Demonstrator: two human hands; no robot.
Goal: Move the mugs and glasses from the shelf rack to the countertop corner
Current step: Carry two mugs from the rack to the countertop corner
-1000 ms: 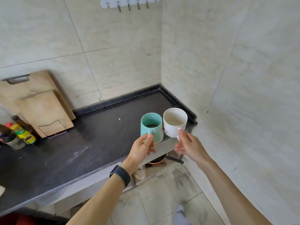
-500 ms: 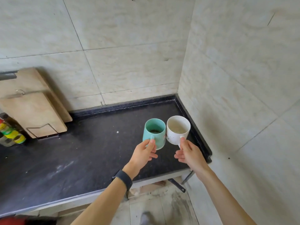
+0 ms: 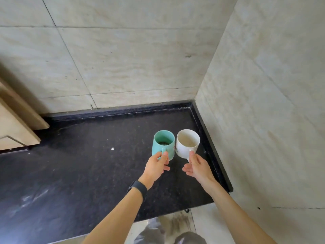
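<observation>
Two mugs are over the worktop (image 3: pixel 88 164) near its right edge, a little in front of the back right corner. The teal mug (image 3: pixel 162 147) is on the left and the white mug (image 3: pixel 186 145) is on the right. They stand upright, side by side, and their walls are touching or almost touching. I cannot tell if their bottoms rest on the surface or hang just above it. In my judgement this pair is nearly delivered – what remains is to set them down, maybe closer to the corner, and let go. The shelf rack is not in view and no glasses are visible, so it is not possible to say how many pieces are left to bring.

Both forearms reach forward from the front edge and come closer to each other toward the mugs. The left hand (image 3: pixel 155 167) holds the teal mug by its handle: the thumb lies on top of the handle and the fingers are curled under it. A dark wristband (image 3: pixel 139 188) is on this wrist. The right hand (image 3: pixel 197 166) pinches the handle of the white mug with the thumb on top, and the lower fingers point loosely to the left – they are not pressed on the mug.

A wooden board (image 3: pixel 15 124) leans on the wall at the back left edge, well apart from the mugs.
</observation>
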